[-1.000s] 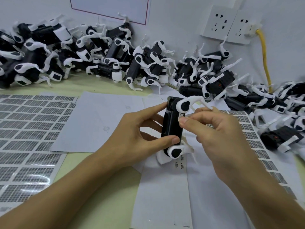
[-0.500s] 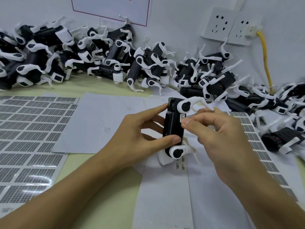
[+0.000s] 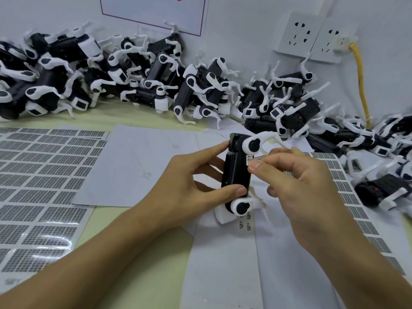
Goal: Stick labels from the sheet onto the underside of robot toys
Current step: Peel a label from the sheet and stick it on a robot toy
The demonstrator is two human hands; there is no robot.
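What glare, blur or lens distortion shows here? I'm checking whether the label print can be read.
Head view: soft, even light; glare streaks on the glossy label sheet at lower left. Wide-angle bending curves the sheet's rows and tilts the wall sockets. The small label at the right hand is too small to read; the toy in the left hand is fairly sharp.

Toy heap (image 3: 200,90) behind; paper (image 3: 138,166) left

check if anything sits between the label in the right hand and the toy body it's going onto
Nothing visible does. The right hand pinches the label right at the edge of the black toy, which the left hand grips. The toy's white legs lie above and below that spot, not across it.
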